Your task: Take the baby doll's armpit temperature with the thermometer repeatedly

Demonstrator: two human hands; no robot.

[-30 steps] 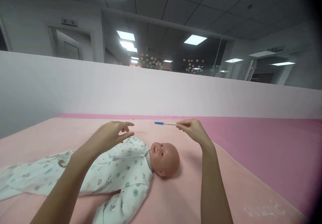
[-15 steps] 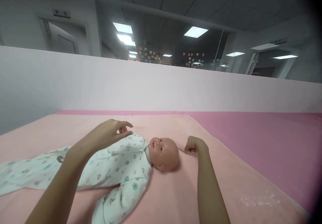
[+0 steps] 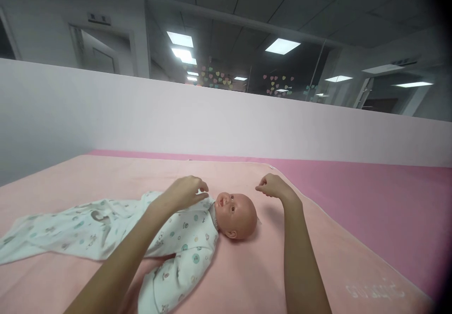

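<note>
A baby doll (image 3: 236, 215) in a soft printed sleepsuit (image 3: 106, 229) lies on a plush pink blanket (image 3: 247, 276), just below the fingers of the left hand (image 3: 183, 192), loosely curled on the cloth at the collar. The smooth, rounded head lies between both hands. The right hand (image 3: 273, 187) hovers fisted, seemingly empty. Light, steady fingertip contact looks best here

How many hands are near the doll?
2: the left hand rests on the doll at its chest, the right hand hovers past its head. None seems hidden.
</note>
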